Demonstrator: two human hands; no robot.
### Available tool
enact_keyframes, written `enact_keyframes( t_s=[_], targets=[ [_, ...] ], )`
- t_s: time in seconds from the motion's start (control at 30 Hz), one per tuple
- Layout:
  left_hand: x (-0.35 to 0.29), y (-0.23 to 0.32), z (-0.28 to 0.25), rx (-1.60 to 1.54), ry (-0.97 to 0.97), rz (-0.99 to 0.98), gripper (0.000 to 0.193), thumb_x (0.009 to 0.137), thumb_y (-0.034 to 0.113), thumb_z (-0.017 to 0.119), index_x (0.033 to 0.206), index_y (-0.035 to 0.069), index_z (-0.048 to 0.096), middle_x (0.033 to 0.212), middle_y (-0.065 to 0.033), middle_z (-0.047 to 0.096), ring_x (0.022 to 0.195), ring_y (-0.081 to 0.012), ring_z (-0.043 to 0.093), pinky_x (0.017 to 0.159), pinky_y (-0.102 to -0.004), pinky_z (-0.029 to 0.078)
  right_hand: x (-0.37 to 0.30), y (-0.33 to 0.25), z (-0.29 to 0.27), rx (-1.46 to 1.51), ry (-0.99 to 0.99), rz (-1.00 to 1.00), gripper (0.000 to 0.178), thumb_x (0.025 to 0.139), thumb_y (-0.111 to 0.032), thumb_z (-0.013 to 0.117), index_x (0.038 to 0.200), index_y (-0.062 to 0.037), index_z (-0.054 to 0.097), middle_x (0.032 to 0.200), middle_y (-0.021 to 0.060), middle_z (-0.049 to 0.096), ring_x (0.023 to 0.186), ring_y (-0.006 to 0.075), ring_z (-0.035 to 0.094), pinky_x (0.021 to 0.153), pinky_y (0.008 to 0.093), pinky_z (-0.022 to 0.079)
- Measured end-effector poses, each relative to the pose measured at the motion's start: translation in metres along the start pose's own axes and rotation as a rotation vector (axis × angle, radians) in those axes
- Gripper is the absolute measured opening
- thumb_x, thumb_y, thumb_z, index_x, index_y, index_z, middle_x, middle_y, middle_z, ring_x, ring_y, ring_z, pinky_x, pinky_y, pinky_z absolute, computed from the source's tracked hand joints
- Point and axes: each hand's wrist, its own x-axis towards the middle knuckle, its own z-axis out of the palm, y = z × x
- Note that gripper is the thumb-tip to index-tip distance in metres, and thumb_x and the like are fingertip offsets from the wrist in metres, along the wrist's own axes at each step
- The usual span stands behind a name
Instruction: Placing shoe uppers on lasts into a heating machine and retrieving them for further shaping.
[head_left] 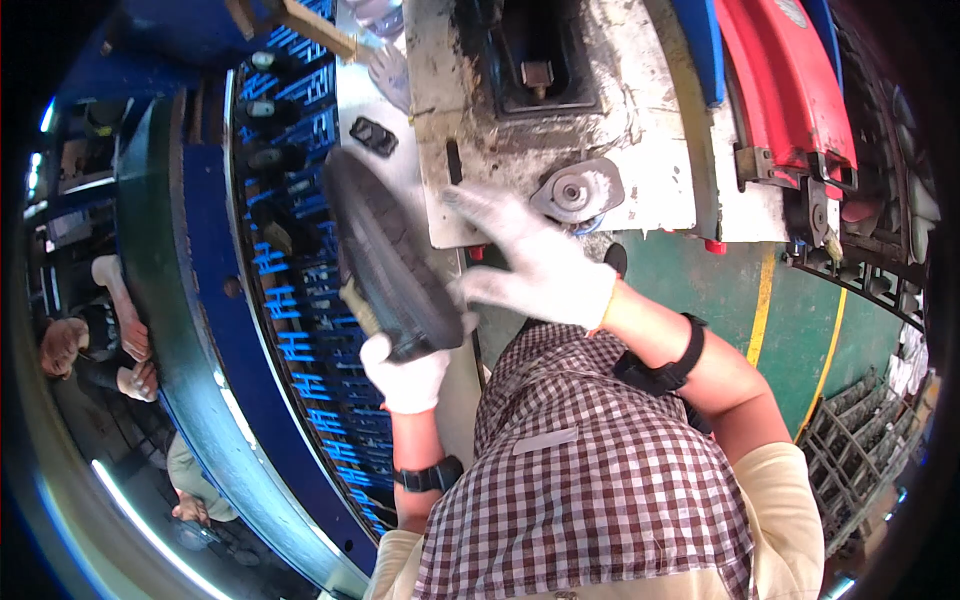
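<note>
A dark shoe (392,255) hangs at a slant in front of me, its toe pointing up and left, slightly smeared by motion. My left hand (408,380), in a white glove, is closed around its lower end. A tan piece (358,308) shows along the shoe's left side; I cannot tell what it is. Beside the shoe's lower right edge is my right hand (535,262), also gloved, its fingers spread and a little blurred. Whether its lower fingers touch the shoe I cannot tell. Past those fingers, a round metal fitting (575,193) sits on the worn machine table (650,180).
A rack with blue pegs (295,345) runs along the left, with dark shoes on it. Farther left, a co-worker's hands (135,340) show. A small black object (373,136) lies beyond the shoe. At the right stand a red machine part (790,90) and a metal rack (865,455).
</note>
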Motion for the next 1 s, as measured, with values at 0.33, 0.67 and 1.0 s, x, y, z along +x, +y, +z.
enact_keyframes(
  t_s=[0.33,0.67,1.0],
  targets=[
    [0.155,-0.036,0.119,0.895,-0.154,0.163,0.062,0.103,0.032,0.056,0.155,-0.001,0.044,0.157,-0.0153,0.05,0.146,-0.0281,0.044,0.125,-0.0391,0.028,0.082,0.016,-0.093,0.531,0.373,0.261,0.106,0.082,-0.035,0.079,0.161,0.0092,0.025,0.162,0.0303,0.036,0.141,0.0311,0.052,0.118,0.0369,0.04],
    [0.099,0.01,0.227,1.545,-0.598,1.326,0.075,0.088,0.013,0.073,0.154,-0.004,0.043,0.152,-0.0206,0.05,0.144,-0.035,0.046,0.122,-0.0442,0.034,0.158,0.077,-0.1,-0.657,0.283,0.625,0.097,0.075,-0.051,0.078,0.16,-0.0215,0.042,0.133,0.0269,0.058,0.123,0.0431,0.061,0.101,0.0491,0.055],
    [0.151,0.041,0.43,1.897,-0.947,1.138,0.044,0.098,0.03,0.066,0.13,0.001,0.064,0.124,-0.017,0.065,0.104,-0.0261,0.068,0.094,-0.0368,0.054,0.155,0.08,-0.1,-0.653,0.236,0.676,0.104,0.079,-0.058,0.079,0.163,-0.0214,0.032,0.143,0.022,0.053,0.127,0.0402,0.059,0.103,0.0496,0.054]
  ],
)
